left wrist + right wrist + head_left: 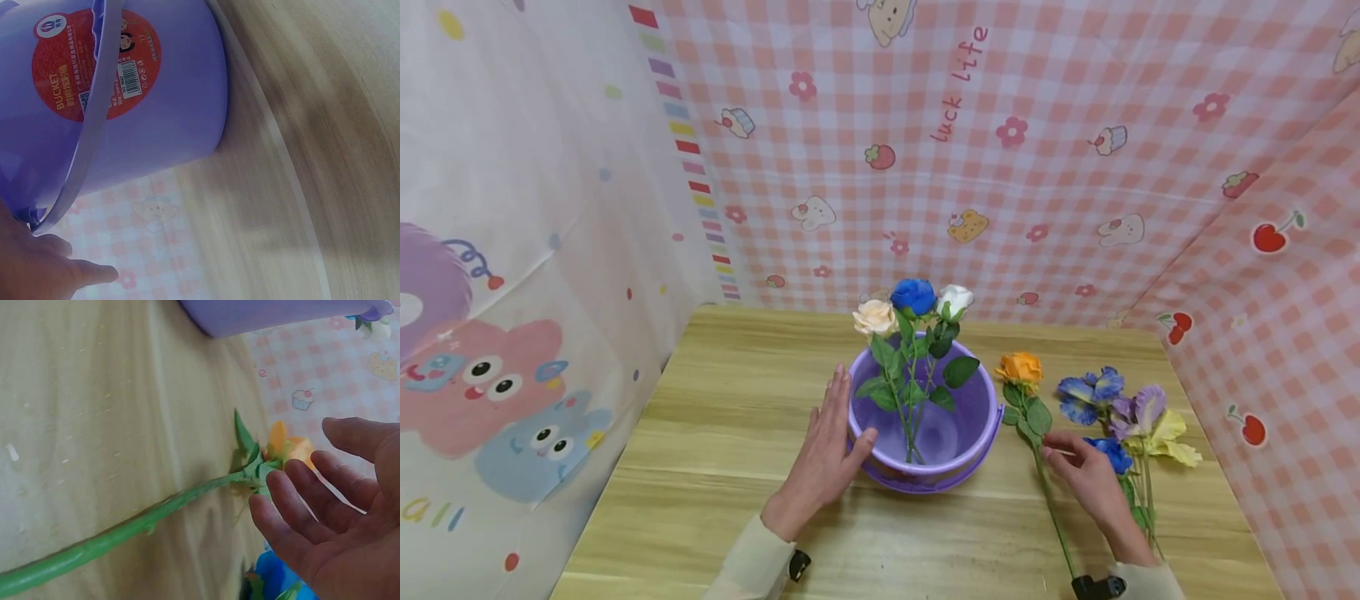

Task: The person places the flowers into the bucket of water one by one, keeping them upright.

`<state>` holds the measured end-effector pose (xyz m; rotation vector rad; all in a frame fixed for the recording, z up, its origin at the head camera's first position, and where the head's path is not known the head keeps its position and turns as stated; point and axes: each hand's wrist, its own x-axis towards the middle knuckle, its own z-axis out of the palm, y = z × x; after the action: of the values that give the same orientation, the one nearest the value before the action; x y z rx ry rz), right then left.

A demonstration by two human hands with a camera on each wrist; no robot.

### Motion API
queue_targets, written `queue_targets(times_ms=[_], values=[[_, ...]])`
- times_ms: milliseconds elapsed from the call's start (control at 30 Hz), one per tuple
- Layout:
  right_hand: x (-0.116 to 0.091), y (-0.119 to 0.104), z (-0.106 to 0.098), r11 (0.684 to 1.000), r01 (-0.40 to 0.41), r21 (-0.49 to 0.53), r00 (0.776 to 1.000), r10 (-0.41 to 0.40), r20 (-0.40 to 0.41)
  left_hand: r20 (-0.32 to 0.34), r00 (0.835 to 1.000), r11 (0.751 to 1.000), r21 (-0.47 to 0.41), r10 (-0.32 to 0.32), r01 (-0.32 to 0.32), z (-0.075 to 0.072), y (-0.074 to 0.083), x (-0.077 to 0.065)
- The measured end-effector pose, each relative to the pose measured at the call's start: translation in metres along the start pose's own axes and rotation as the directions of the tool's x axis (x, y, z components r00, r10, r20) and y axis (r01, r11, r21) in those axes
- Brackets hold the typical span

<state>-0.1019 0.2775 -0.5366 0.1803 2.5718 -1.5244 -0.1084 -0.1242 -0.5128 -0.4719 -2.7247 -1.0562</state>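
Note:
A purple bucket [992, 392] stands upright on the table, with a peach rose [875, 317], a blue rose [913, 297] and a white rose [955, 302] leaning inside it. My left hand [823, 458] rests at the bucket's left rim, fingers straight, thumb near the edge. To the right of the bucket, an orange rose [1021, 369] lies flat, its green stem [131, 525] running toward the front. Beside that stem hovers my right hand [1088, 482]; in the right wrist view its fingers [300, 506] are loosely bent with nothing between them.
Right of my right hand lie more artificial flowers: a blue-violet iris [1092, 395], a purple one [1138, 410], a yellow one [1172, 437] and another blue rose [1111, 454]. The wooden table [715, 392] meets a pink checked cloth [850, 192] behind.

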Motion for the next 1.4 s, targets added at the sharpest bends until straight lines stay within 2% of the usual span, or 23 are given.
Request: queue_targets(times_ms=[233, 567, 800, 1067, 1267, 1400], values=[[0.001, 0.017, 0.001, 0.993, -0.09, 0.071, 0.995, 0.086, 0.058, 0.001, 1.0, 1.0, 0.002, 0.0, 0.0, 0.0, 0.0, 0.0], [0.0, 0.028, -0.002, 0.985, -0.158, 0.061, 0.983, 0.152, 0.1, -0.004, 1.0, 1.0, 0.002, 0.002, -0.002, 0.001, -0.001, 0.0], [0.001, 0.032, -0.003, 0.955, -0.218, 0.201, 0.967, 0.184, 0.175, 0.004, 1.0, 1.0, 0.001, -0.008, 0.008, 0.001, -0.001, 0.0], [0.003, 0.032, -0.002, 0.942, -0.268, 0.202, 0.959, 0.241, 0.151, 0.003, 1.0, 1.0, -0.012, -0.005, 0.005, 0.002, -0.001, 0.0], [0.005, 0.034, 0.0, 0.944, -0.267, 0.196, 0.96, 0.243, 0.135, 0.0, 1.0, 1.0, -0.013, -0.004, 0.004, 0.002, -0.002, 0.0], [0.006, 0.036, 0.0, 0.939, -0.277, 0.202, 0.956, 0.249, 0.152, 0.002, 1.0, 1.0, -0.015, -0.006, 0.006, 0.002, -0.002, 0.0]])
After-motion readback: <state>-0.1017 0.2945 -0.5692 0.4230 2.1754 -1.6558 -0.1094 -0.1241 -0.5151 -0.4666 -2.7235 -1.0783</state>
